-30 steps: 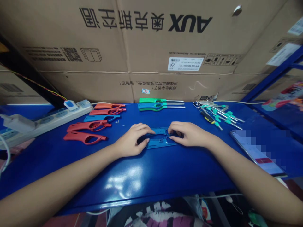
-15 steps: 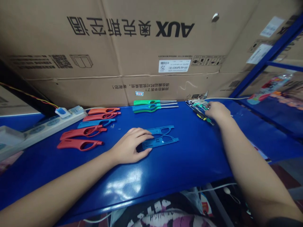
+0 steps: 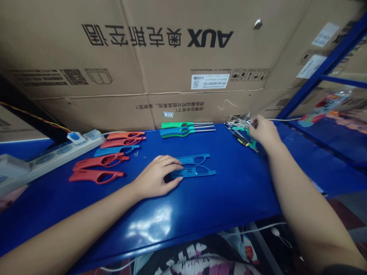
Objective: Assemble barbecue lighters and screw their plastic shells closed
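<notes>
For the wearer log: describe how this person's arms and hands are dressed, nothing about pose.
Both arms are bare from the frame's lower edge to the fingertips: no sleeves, gloves, watch or wristband in view. The left hand and right hand show no rings or markings that can be made out. Patterned black, white and pink clothing shows below the table edge.

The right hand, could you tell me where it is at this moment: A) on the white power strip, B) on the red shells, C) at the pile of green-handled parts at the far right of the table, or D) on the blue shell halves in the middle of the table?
C: the right hand reaches into the pile of green-handled parts, while the left hand rests on the blue shell halves.
</notes>
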A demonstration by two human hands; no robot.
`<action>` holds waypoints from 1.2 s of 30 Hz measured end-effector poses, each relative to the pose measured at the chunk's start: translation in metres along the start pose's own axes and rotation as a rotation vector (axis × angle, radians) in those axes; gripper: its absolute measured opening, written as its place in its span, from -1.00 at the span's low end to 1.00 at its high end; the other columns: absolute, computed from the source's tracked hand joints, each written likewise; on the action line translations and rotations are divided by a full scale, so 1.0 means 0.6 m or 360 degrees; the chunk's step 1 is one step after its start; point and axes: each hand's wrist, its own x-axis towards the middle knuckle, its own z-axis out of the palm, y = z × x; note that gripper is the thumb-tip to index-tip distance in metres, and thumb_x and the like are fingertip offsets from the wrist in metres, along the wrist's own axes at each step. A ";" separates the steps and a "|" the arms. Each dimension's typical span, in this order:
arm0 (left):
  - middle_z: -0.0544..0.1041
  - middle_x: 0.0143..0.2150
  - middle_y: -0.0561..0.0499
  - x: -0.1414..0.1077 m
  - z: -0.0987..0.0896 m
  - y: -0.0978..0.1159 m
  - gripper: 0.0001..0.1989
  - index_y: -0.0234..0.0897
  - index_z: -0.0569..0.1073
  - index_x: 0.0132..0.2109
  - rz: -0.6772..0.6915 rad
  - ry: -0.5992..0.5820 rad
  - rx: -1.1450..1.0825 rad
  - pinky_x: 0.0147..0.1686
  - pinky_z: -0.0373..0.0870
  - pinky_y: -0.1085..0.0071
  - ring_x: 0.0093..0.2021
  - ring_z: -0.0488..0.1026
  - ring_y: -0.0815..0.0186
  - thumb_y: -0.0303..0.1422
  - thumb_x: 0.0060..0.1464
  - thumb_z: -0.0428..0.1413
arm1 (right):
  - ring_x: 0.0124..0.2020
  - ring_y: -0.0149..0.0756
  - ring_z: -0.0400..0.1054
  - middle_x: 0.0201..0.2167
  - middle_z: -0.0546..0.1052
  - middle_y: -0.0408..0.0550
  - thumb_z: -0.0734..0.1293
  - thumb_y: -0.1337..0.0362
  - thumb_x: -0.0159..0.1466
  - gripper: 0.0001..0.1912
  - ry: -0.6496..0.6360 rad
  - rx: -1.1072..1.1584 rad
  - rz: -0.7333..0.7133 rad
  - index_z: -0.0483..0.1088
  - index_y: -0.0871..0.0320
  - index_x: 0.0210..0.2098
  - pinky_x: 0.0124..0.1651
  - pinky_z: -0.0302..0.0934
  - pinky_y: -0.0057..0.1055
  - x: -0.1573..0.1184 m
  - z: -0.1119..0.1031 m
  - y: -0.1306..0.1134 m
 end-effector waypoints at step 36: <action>0.38 -0.21 0.04 -0.021 -0.030 0.057 -0.85 -0.21 0.35 -0.12 -0.0713 0.0676 -0.0601 -0.15 0.35 0.35 -0.21 0.37 0.32 -0.34 0.22 0.18 | -0.04 -0.32 0.52 -0.01 0.60 -0.02 0.26 0.31 0.41 -0.71 -0.0454 0.1053 -0.1768 0.34 0.11 0.12 0.01 0.39 -0.42 -0.214 -0.023 -0.183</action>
